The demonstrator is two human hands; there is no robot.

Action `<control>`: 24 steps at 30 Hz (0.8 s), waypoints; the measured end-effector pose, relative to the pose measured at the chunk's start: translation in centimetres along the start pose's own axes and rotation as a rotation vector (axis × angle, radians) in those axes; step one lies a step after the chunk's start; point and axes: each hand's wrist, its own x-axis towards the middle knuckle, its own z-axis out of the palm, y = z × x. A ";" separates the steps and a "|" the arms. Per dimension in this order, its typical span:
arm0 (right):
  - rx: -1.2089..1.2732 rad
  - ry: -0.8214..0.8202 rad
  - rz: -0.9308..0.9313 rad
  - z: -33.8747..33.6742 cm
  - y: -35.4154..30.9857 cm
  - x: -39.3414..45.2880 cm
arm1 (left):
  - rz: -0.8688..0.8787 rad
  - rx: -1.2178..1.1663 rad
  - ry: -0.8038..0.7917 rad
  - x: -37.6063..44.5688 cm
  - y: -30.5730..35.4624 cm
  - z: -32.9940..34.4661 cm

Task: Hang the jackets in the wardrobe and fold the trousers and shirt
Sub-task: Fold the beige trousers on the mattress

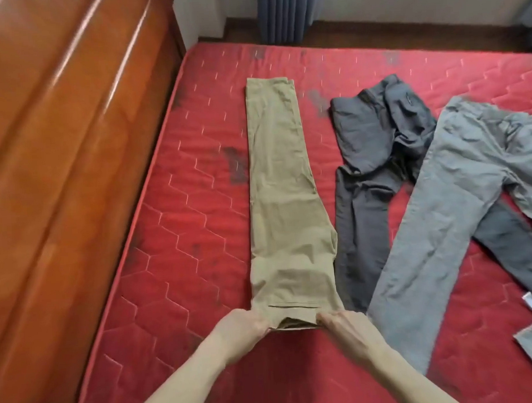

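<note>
2 hands at khaki trousers' waistband, legs lengthwise away.

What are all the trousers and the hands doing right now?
Tan cotton trousers: folded lengthwise, flat on the red quilted mattress.
Dark grey trousers: unfolded, rumpled.
Light grey trousers: spread out, overlapping the dark pair.
Left hand: holds the tan waistband.
Right hand: holds it too.

3 pairs of trousers, khaki trousers, dark grey trousers, light grey trousers; 2 hands.
</note>
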 end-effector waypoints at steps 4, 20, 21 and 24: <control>0.026 -0.108 0.019 5.4 0.1 -0.5 | -0.029 -0.126 -0.070 1.0 3.2 5.6; 0.160 0.521 0.203 8.3 1.3 17.0 | -0.650 -0.323 0.183 17.0 0.7 10.6; 0.146 0.495 0.223 8.8 2.3 17.6 | -0.656 -0.297 0.186 17.8 0.7 11.0; 0.113 0.511 0.309 10.7 5.1 17.6 | -0.655 -0.299 0.302 18.7 0.8 12.6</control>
